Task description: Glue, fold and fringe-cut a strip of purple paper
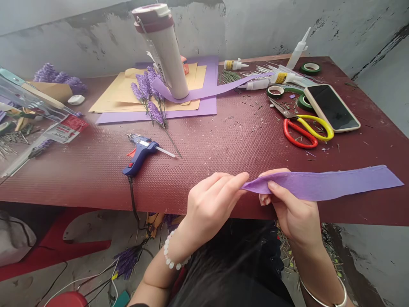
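Observation:
A long purple paper strip (329, 183) stretches from between my hands to the right, over the front of the table. My left hand (215, 202) is closed on its narrowed, bunched left end, fingertips pinching it. Further along, my right hand (294, 209) grips the strip with the thumb on top and fingers beneath. The strip looks creased and gathered between the two hands and lies flatter beyond the right one. Beyond my right hand rest scissors (306, 128) with one red and one yellow handle. A blue glue gun (140, 153) lies left of my left hand.
A tall tumbler (169, 55) stands on brown and purple paper sheets (207, 91), near lavender sprigs (148, 89) and a second purple strip (220, 89). At the right are a phone (332, 106), green tape rolls (309, 68) and glue bottles (298, 49). The glue gun's cord hangs off the front edge.

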`<state>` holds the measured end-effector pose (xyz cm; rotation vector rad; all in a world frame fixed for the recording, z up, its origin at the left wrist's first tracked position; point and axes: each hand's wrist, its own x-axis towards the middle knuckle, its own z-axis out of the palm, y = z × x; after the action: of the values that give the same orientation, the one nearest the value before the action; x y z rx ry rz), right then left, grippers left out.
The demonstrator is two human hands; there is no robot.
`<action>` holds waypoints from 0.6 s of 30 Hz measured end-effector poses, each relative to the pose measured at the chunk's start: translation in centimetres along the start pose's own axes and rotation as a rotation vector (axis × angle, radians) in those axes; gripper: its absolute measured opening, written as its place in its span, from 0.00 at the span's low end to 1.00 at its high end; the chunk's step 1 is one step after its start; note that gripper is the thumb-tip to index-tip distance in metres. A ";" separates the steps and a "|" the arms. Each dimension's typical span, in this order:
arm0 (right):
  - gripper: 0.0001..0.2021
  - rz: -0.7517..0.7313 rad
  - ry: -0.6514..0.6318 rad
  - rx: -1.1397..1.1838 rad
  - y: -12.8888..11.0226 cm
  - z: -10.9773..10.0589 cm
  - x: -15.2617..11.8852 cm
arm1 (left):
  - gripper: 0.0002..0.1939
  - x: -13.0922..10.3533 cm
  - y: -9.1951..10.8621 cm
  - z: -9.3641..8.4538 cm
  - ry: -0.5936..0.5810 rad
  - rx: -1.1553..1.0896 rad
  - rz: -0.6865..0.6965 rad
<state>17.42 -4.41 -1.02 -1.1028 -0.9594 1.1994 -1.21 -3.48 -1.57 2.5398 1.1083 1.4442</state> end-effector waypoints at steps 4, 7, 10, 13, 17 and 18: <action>0.04 -0.027 -0.017 -0.024 0.2 -0.2 -0.1 | 0.09 0.1 0.3 0.2 -0.004 -0.005 0.015; 0.04 -0.027 -0.012 -0.051 0.3 -0.3 -0.2 | 0.08 0.1 0.4 0.4 0.000 -0.006 0.005; 0.05 -0.007 0.012 -0.054 0.1 -0.3 -0.2 | 0.07 0.1 0.4 0.5 -0.006 -0.030 -0.020; 0.05 0.006 0.040 -0.043 0.0 -0.3 -0.2 | 0.07 0.1 0.5 0.6 -0.007 -0.105 -0.084; 0.03 -0.004 0.045 -0.035 -0.2 -0.3 -0.1 | 0.08 0.0 1.1 0.5 -0.001 -0.185 -0.209; 0.03 -0.004 0.044 -0.036 -0.2 -0.3 -0.1 | 0.08 0.0 1.3 0.5 -0.004 -0.200 -0.244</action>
<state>17.71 -4.53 -0.87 -1.1502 -0.9522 1.1539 -0.10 -4.26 -1.40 2.1870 1.1597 1.4088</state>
